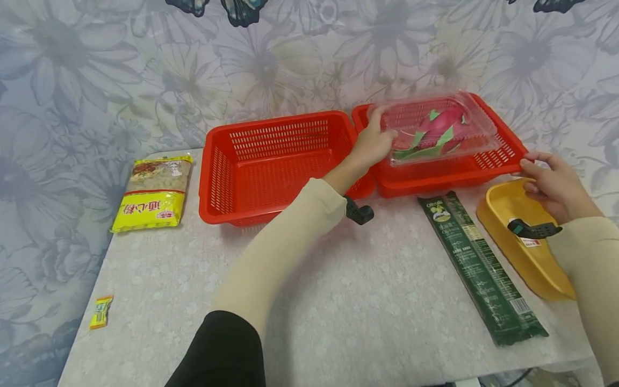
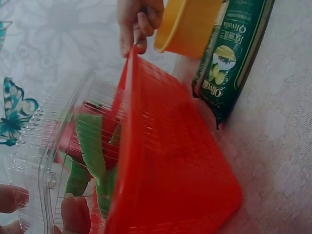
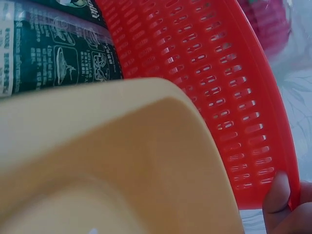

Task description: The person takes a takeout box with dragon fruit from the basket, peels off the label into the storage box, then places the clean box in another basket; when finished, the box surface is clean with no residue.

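Observation:
My left hand (image 1: 374, 141) pinches the near left edge of a clear plastic box (image 1: 406, 115), thumb on one side and fingers on the other in the left wrist view. Through its plastic shows a pink dragon fruit (image 1: 447, 121) with green scales. The box sits tilted over the right red basket (image 1: 411, 185). With thumb and fingers, my right hand (image 1: 556, 185) grips that basket's right rim corner, seen close up in the right wrist view. Below this hand stands a yellow tray (image 1: 498, 236). Which dragon fruit parts lie inside the box is hard to tell.
A second red basket (image 1: 271, 188) stands to the left, touching the first. A green spaghetti packet (image 1: 483, 274) lies beside the yellow tray. At the far left are a yellow pasta bag (image 1: 153, 193) and a small yellow sachet (image 1: 101, 312). The patterned wall rises behind the baskets.

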Tool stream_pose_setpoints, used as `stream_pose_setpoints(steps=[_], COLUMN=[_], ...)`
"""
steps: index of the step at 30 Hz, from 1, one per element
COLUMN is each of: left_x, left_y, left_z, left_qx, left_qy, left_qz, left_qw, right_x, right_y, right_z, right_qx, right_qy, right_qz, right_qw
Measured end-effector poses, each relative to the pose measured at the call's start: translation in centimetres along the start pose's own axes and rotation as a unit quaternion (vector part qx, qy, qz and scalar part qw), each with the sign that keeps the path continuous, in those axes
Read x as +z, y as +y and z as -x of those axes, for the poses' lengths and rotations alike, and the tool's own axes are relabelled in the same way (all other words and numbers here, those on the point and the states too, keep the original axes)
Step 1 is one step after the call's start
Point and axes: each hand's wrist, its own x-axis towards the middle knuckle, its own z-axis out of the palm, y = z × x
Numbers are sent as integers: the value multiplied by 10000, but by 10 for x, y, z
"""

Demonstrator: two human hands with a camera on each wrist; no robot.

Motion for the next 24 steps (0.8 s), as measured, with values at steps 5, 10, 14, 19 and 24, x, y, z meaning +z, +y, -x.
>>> stream_pose_setpoints(steps=[5,10,14,19,24], left_x=[19,40,51,61,71], left_y=[-2,-5,-7,-11,-14], left_z=[-10,-16,-21,-26,-29], left_qx=[-254,-637,-599,-542,-552], left_qy=[52,85,97,153,-63], left_qz=[47,210,216,-278,-608], left_qw=[9997,9977,9979,9980,9966], right_x=[0,1,1,2,0], right_y=[1,2,2,3,7], right_z=[-2,-4,-6,-8,-6], right_qx=[-62,-69,-99,-114,-137], right_qy=[35,-5,-57,-14,88], right_qz=[-27,-160,-389,-416,-407], right_qw=[10000,9998,9992,9991,9990])
